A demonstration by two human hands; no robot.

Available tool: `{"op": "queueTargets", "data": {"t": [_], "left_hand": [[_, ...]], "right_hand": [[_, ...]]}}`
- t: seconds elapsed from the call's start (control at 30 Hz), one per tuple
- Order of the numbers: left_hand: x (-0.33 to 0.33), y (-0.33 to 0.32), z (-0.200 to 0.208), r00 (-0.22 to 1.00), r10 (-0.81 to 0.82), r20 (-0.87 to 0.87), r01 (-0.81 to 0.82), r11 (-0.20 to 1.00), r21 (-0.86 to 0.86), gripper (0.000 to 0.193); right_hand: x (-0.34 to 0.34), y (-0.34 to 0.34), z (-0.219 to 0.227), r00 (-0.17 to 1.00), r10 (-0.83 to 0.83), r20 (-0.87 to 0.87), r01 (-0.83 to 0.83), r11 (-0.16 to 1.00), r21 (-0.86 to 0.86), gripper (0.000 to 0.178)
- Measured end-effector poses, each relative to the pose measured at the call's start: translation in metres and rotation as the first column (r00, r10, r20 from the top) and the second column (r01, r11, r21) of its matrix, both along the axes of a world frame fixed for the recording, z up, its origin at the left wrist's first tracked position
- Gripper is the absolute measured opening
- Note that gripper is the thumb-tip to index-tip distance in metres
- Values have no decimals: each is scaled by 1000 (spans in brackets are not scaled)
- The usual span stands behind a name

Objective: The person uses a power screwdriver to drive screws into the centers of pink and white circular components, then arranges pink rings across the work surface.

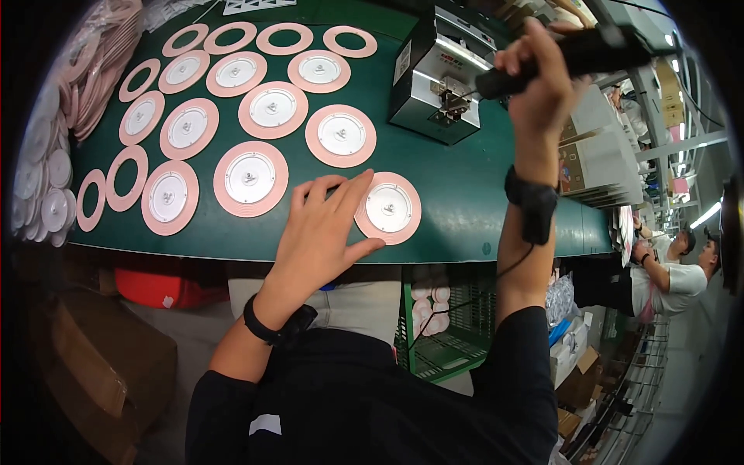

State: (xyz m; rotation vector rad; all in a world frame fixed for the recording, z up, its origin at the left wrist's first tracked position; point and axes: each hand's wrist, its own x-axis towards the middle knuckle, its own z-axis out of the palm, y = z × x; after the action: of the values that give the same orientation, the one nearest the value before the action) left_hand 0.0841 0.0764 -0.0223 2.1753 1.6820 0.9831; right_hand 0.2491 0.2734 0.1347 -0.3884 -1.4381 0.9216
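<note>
My right hand [542, 77] is closed around a black electric screwdriver [597, 53] with a cord. The screwdriver's tip points at the metal front fitting of a grey and black box, apparently a screw feeder [434, 85]. Beside the table's near edge, my left hand [322, 225] has its fingers stretched out. Its fingertips and thumb touch or nearly touch the left rim of a pink ring with a white disc in its middle [389, 208]. Further left lie more pink rings with white discs, such as one pink-and-white piece [250, 178], and several bare pink rings [127, 159].
Pink rings [105, 62] are piled at the far left, with white discs [50, 198] stacked nearer. The green table [457, 201] bears these things. Below its edge stands a green crate [457, 333] holding pink-and-white pieces. Two people [670, 267] are at the right.
</note>
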Motion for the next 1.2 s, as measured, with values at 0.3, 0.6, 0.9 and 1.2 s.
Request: {"op": "queueTargets", "data": {"t": [0.3, 0.6, 0.9, 1.2], "left_hand": [[-3, -2, -1, 999, 18, 43, -18, 1000, -11, 84], [-2, 2, -1, 997, 15, 75, -13, 1000, -22, 88], [-1, 1, -1, 997, 9, 75, -5, 999, -53, 87], [-1, -1, -2, 995, 17, 95, -15, 1000, -19, 86]], "right_hand": [[12, -39, -23, 979, 182, -90, -197, 959, -202, 33], [-24, -108, -66, 946, 321, 45, -311, 938, -152, 33], [-35, -100, -86, 906, 279, 317, -279, 959, -46, 34], [-31, -103, -81, 944, 290, 160, -260, 947, -187, 36]]}}
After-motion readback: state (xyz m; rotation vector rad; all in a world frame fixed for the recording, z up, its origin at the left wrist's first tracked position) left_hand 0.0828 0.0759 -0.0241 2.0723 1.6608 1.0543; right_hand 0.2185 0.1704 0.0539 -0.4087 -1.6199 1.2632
